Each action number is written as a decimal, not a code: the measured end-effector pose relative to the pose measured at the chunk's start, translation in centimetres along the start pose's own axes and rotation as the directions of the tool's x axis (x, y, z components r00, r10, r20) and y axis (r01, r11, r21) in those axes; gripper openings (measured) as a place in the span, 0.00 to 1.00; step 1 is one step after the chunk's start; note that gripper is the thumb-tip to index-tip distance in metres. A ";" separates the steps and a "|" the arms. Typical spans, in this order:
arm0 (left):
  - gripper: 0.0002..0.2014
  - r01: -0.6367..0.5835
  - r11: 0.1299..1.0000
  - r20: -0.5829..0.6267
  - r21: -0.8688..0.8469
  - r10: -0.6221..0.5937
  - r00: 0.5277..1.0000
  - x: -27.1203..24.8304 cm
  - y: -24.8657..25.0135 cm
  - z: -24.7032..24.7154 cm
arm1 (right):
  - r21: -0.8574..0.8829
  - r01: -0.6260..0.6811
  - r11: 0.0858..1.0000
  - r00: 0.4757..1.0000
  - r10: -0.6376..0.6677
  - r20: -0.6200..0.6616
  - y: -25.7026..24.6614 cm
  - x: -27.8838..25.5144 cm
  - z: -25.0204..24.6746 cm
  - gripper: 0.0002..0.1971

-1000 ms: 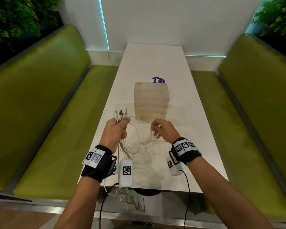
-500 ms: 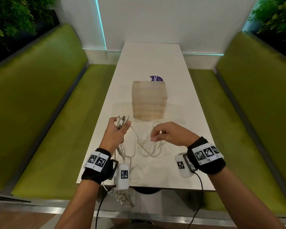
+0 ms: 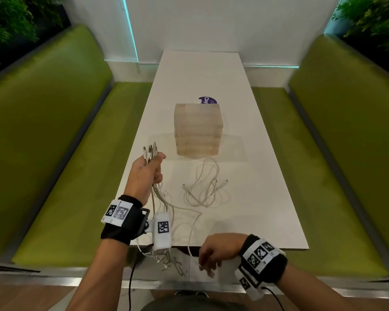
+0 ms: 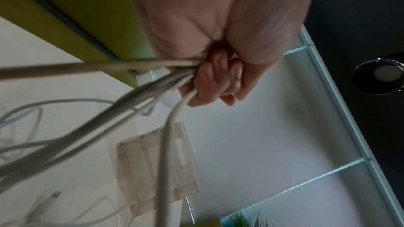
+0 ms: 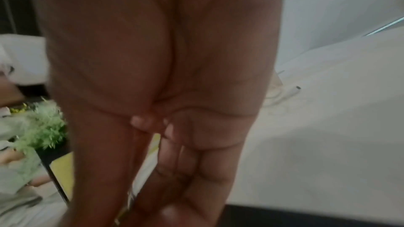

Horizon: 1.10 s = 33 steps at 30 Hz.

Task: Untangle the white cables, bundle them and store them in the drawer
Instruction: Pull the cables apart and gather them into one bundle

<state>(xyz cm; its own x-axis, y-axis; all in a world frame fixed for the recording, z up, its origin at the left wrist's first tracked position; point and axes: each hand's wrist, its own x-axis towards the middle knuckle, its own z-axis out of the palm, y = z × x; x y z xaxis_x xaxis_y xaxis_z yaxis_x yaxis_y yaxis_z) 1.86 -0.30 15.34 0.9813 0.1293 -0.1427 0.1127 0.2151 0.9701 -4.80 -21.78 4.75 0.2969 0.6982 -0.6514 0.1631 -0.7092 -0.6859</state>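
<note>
My left hand (image 3: 147, 173) is raised over the white table (image 3: 263, 209) and grips a bundle of white cables (image 3: 160, 198) just below their plugs (image 3: 149, 151), which stick up. Its fingers (image 4: 218, 84) curl round the strands (image 4: 131, 96). The strands hang past my wrist and over the table's near edge (image 3: 166, 261). My right hand (image 3: 208, 261) is low at that edge, with fingertips (image 5: 164, 211) drawn together on one strand (image 3: 190, 243); the blur hides the exact hold. A loose white cable (image 3: 202, 189) lies coiled before the pale drawer box (image 3: 198, 129).
A purple-labelled item (image 3: 208, 101) lies behind the drawer box (image 4: 157, 170). Green benches flank the table on the left (image 3: 43, 153) and right (image 3: 346, 153). A white wall closes the far end. Plants stand in both upper corners.
My right hand has left the cables in the middle of the table and dropped back to the near edge. One cable now lies loose on the table. My left hand keeps its grip.
</note>
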 end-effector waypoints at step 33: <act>0.11 0.032 0.999 0.164 -0.039 -0.025 0.986 -0.6 -0.9 1.0 | 0.393 0.500 0.771 0.179 0.352 -0.919 2.4 -0.2 -12.4 0.08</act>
<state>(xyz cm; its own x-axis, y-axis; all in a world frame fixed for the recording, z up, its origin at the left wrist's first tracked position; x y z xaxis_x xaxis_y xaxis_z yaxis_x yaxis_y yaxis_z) 1.37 -1.54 14.70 0.9905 -0.0369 -0.1328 0.1378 0.2564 0.9567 7.25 -24.83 7.23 0.9749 -0.2142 -0.0603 -0.0958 -0.1595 -0.9825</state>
